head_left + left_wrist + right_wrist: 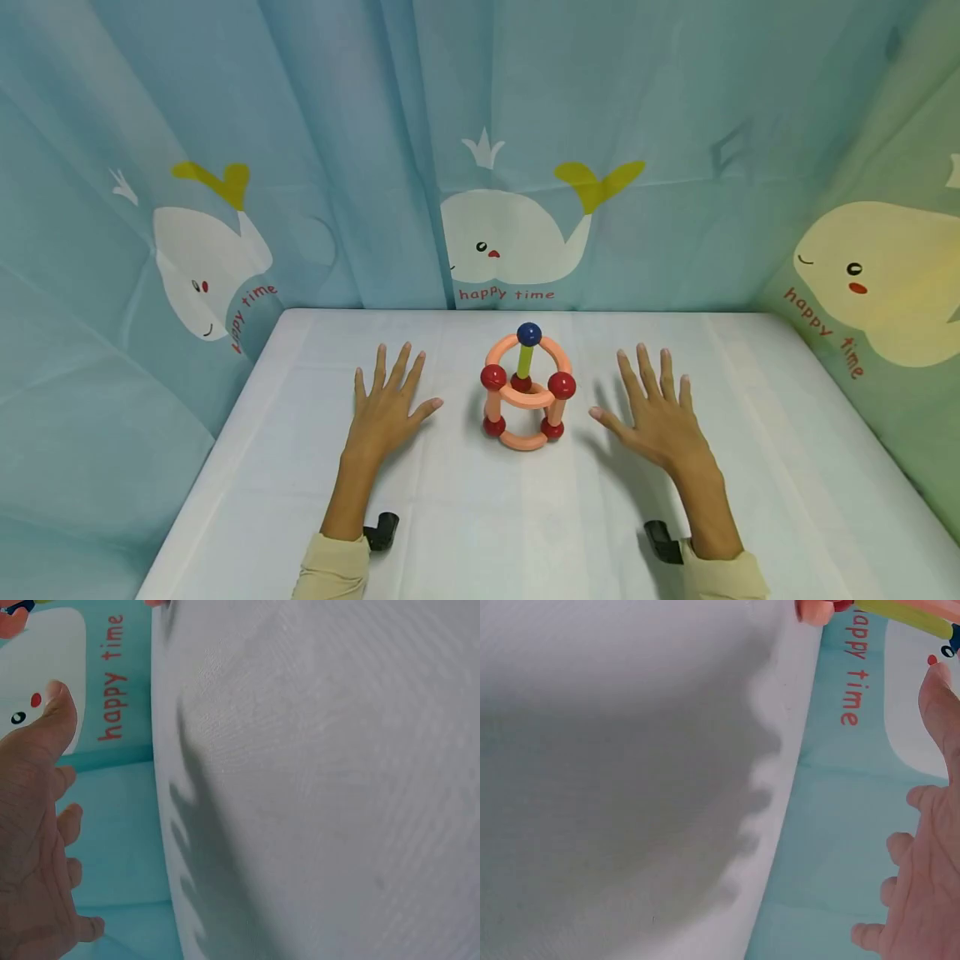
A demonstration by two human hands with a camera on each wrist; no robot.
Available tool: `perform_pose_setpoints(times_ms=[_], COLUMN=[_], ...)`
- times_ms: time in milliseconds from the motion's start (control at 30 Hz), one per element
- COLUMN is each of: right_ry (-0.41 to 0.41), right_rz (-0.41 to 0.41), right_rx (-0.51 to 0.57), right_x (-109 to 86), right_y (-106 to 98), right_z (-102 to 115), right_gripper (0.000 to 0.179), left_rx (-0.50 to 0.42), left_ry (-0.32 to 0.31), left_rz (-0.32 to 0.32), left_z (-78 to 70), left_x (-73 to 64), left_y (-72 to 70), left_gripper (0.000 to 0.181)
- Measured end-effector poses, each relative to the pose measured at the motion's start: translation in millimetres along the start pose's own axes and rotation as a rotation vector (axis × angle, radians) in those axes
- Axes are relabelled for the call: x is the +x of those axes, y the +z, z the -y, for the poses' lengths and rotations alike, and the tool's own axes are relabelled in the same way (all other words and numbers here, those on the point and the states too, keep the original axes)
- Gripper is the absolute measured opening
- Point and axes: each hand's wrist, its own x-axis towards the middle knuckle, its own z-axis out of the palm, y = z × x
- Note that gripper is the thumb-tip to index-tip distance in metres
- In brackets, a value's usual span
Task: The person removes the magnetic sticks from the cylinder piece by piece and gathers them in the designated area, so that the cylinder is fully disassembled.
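Observation:
A toy frame of balls and rods (pixel 527 398) stands on the white table between the two hands. Curved orange rods form its upper and lower rings, joined by red balls, with one blue ball (pixel 529 334) on top at the back above a yellow-green rod (pixel 525 362). To its left, my left hand (pixel 384 417) is held palm down with fingers spread, touching nothing but its shadow's side of the table air. On the other side my right hand (pixel 660 421) hovers likewise, fingers straight and apart, its shadow cast on the cloth. Both hands are empty.
The white table (pixel 480 533) ends at a blue curtain (pixel 360 167) printed with whales, which also rises along the left. A greener curtain (pixel 922 400) borders the right side. Small black wrist devices (pixel 384 531) sit at both wrists, beside beige sleeves (pixel 333 567).

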Motion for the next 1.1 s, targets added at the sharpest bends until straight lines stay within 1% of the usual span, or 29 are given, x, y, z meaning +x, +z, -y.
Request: perform_pose_setpoints(times_ms=[167, 367, 467, 533, 567, 667, 767, 833, 900, 967, 1033, 1100], right_ry=[-0.037, -0.082, -0.101, -0.112, -0.122, -0.155, -0.193, -0.210, -0.215, -0.216, -0.221, -0.224], right_rz=[-0.038, -0.088, -0.127, -0.156, -0.168, -0.183, -0.177, -0.166, -0.151, -0.137, -0.131, -0.130], right_rx=[0.048, 0.119, 0.163, 0.220, 0.258, 0.394, 0.504, 0.574, 0.640, 0.701, 0.747, 0.784], right_x=[0.8, 1.1, 1.7, 1.6, 1.6, 1.0, 1.3, 1.9, 2.3, 2.9, 3.3, 3.5], right_y=[-4, -13, -18, -21, -22, -24, -23, -21, -19, -16, -14, -11], right_z=[5, 14, 19, 23, 25, 31, 36, 39, 43, 46, 50, 52], right_gripper=[0.095, 0.091, 0.085, 0.081, 0.078, 0.072, 0.067, 0.064, 0.062, 0.061, 0.060, 0.057], left_rx=[-0.001, -0.008, -0.008, -0.012, -0.012, -0.052, -0.106, -0.145, -0.176, -0.193, -0.202, -0.184], left_ry=[0.002, 0.019, 0.037, 0.058, 0.072, 0.134, 0.225, 0.292, 0.361, 0.421, 0.472, 0.520], left_rz=[-0.011, -0.044, -0.081, -0.132, -0.166, -0.296, -0.429, -0.484, -0.510, -0.518, -0.517, -0.526], left_z=[-0.9, -4.4, -6.9, -9.6, -11.7, -22.5, -39.1, -52.3, -65.5, -78.1, -89.2, -98.6], left_x=[-0.2, -0.4, -0.4, -0.3, -0.2, -0.9, -3.1, -5.6, -8.0, -9.6, -9.9, -9.2], left_y=[-0.5, -4.1, -7.5, -11.3, -13.6, -23.2, -33.4, -38.8, -41.3, -40.6, -37.3, -31.5], left_gripper=[0.079, 0.077, 0.076, 0.074, 0.072, 0.064, 0.054, 0.047, 0.044, 0.042, 0.042, 0.043])
